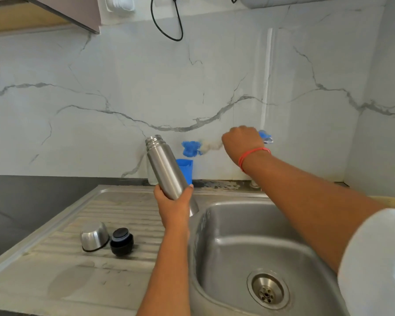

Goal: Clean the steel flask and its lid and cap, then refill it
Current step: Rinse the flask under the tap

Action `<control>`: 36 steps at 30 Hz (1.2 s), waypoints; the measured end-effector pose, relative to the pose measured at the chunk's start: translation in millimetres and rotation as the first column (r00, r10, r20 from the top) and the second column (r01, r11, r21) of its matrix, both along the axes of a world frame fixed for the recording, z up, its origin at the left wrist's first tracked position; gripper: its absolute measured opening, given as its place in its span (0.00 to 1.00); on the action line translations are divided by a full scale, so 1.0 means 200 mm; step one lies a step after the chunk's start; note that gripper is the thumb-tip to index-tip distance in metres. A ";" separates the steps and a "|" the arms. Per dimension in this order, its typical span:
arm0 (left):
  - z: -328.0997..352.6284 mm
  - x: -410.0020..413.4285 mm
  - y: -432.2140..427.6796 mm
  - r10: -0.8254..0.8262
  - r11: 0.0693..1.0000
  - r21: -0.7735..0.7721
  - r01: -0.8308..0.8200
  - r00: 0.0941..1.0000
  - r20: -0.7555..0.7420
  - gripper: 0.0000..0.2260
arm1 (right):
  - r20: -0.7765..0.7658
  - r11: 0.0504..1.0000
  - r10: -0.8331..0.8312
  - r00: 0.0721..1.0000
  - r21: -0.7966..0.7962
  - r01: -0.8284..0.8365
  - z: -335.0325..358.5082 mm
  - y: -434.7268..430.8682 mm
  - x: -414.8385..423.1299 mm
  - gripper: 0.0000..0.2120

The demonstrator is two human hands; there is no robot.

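The left grip (173, 201) is clenched round the lower body of the tall, cylindrical steel flask (163, 165), which leans up and leftward, open threaded mouth uppermost, its base hanging just over the left rim of the stainless steel sink basin (237, 224). Held that low, the smooth body could slide or swing if it is wet, and the base might knock the rim. The right grip (242, 141) is closed round the handle of a blurred bottle brush with blue and white bristles (192, 148), above the basin's back edge, near the flask's mouth but apart from it. Coming in at an angle, the bristle head may miss the narrow mouth, jab the threads and lever the flask loose. Behind the flask, by the basin's back-left corner, a blue plastic cup (186, 169) could be tipped by a careless swing. Left of the basin, on the ridged drainboard (123, 208), the domed steel cap (94, 236) and round black lid (121, 241) lie side by side, seemingly touching; a nudge from the forearm might set them rolling.
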State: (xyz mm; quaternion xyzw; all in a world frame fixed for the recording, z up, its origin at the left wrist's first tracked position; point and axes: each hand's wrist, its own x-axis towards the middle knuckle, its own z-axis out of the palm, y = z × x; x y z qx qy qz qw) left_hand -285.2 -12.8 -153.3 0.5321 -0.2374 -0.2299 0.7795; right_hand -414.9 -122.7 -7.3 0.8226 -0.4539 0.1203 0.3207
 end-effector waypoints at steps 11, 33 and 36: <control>-0.07 0.02 -0.07 0.010 0.999 0.046 -0.010 1.000 0.017 0.37 | -0.210 0.971 -0.001 0.978 -0.233 -0.049 0.21 -0.25 0.41 0.10; -0.07 -0.04 -0.12 -0.011 0.990 0.143 0.002 0.998 0.065 0.36 | -0.236 0.974 0.222 0.946 0.011 -0.226 -0.03 -0.74 0.81 0.15; -0.06 -0.04 -0.11 -0.012 0.989 0.146 0.003 0.998 0.064 0.35 | -0.119 0.955 0.255 0.960 0.187 -0.230 -0.02 -0.74 0.76 0.25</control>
